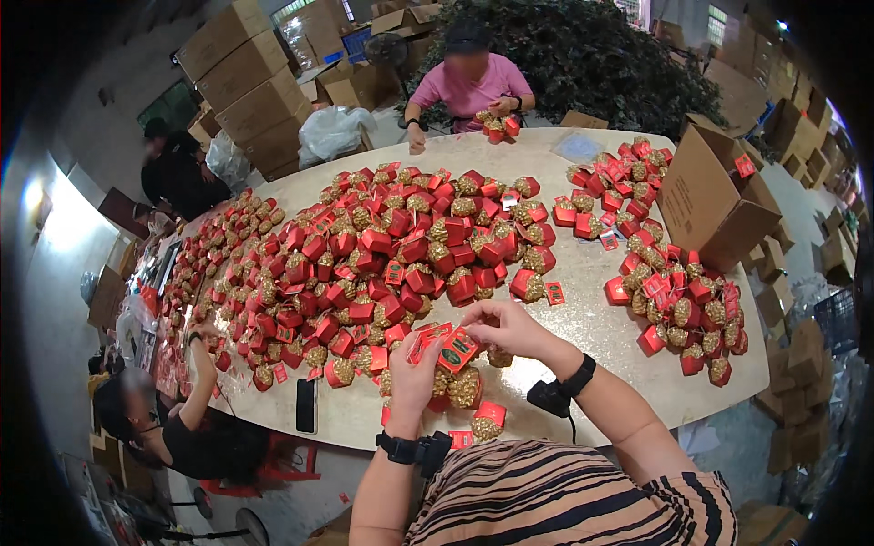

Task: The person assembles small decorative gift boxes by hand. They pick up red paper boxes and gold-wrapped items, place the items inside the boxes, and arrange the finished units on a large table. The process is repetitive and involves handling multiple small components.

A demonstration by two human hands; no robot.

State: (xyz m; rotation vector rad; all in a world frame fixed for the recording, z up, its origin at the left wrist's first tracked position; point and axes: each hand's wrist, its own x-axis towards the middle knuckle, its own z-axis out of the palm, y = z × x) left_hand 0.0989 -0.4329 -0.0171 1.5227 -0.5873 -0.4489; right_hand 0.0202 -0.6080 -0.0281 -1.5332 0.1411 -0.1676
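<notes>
My left hand [411, 387] is closed on a fan of small red printed tags [428, 341] above the near edge of the table. My right hand [510, 329] pinches the edge of a red tag with a dark oval [458, 349], close beside that fan. Just below my hands sit gold, bumpy-topped ornaments [464, 388], partly hidden by my left hand. Nearer to me lies one red-and-gold ornament [489, 420] with a red tag [461, 439] beside it. Beyond my hands spreads a large heap of red pot-shaped ornaments with gold tops [391, 241].
A black phone [307, 406] lies left of my left arm. To the right, an open cardboard box [710, 196] stands on the table [537, 150] by another ornament pile [683, 305]. One person [473, 86] sits across holding ornaments; another [173, 428] reaches in at left.
</notes>
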